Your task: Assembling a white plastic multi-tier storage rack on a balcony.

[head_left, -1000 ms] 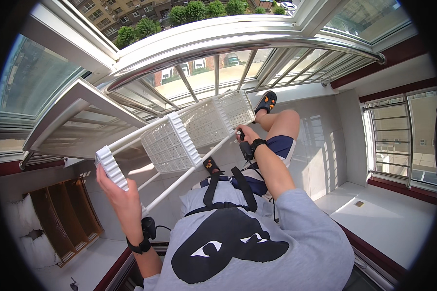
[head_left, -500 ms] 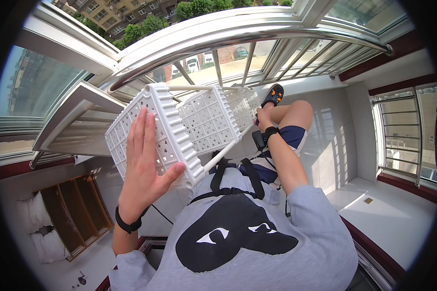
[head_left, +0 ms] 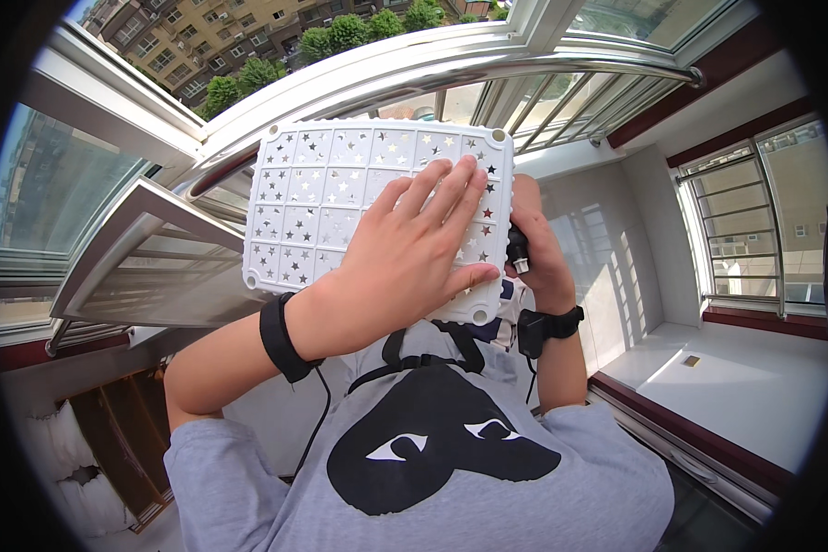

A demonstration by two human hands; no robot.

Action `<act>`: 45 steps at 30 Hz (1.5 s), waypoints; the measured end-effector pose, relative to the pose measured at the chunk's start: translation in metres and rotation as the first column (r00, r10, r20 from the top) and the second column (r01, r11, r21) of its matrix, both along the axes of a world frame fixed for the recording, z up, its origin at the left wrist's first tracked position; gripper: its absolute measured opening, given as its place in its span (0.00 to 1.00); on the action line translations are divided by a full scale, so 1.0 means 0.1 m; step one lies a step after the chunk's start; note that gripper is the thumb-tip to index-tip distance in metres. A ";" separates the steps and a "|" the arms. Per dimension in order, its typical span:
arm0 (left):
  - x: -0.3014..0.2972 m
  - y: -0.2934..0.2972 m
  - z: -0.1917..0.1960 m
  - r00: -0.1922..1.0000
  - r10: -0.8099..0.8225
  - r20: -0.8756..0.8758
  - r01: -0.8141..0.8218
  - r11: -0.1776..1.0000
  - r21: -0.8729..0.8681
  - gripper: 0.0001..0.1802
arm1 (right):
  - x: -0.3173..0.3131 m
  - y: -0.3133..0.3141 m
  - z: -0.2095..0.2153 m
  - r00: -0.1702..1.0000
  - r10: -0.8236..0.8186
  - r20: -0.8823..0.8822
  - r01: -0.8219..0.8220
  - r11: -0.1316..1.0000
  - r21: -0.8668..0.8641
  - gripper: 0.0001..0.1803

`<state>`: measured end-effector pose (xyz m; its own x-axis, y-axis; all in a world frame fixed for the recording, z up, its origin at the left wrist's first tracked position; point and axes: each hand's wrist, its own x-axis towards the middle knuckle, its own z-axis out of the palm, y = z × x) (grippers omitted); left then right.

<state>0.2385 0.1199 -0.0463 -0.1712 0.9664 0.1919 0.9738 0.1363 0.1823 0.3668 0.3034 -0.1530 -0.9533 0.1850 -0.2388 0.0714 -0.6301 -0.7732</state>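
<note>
A white plastic tiered rack faces me with its end panel [head_left: 290, 207], a grid with star-shaped holes and round holes at its corners. My left hand [head_left: 414, 235] lies flat across the right half of this panel, fingers stretched out and thumb apart. Beside the panel's right edge, my right hand [head_left: 545, 253] is closed around a small black part [head_left: 517, 247] with a short silvery end; I cannot make out its exact kind. The panel hides the rack's other tiers and part of my right fingers.
A metal handrail [head_left: 580, 64] and bars run along the windows in front. To the left stands a grey-white slatted panel [head_left: 156, 253]. A wooden shelf unit [head_left: 124, 432] is at the lower left; a white ledge [head_left: 708, 391] lies at the right.
The rack has turned so its end panel squarely faces me. My left hand has moved right with it. My right hand has come back from near my foot, bringing the black part into view.
</note>
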 end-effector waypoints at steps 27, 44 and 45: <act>-0.26 -1.46 -0.84 0.059 -0.181 0.982 -0.839 0.523 0.148 0.36 | -0.67 0.54 -0.04 0.979 0.179 -0.100 -0.143 0.947 0.289 0.36; -0.09 -1.37 -1.48 -0.312 -0.129 0.941 -0.762 0.626 -0.167 0.24 | -1.02 0.36 -0.04 0.963 -0.039 0.266 -0.159 0.715 0.681 0.17; -0.09 -1.36 -1.47 -0.293 -0.130 0.947 -0.774 0.613 -0.155 0.23 | -1.03 0.38 -0.09 0.965 -0.053 0.257 -0.147 0.702 0.696 0.15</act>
<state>0.2295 -0.0157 -0.1929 -0.8057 0.4657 -0.3660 -0.4932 -0.1854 0.8499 0.2642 0.3415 -0.1620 -0.8954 0.3495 -0.2759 0.3292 0.1024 -0.9387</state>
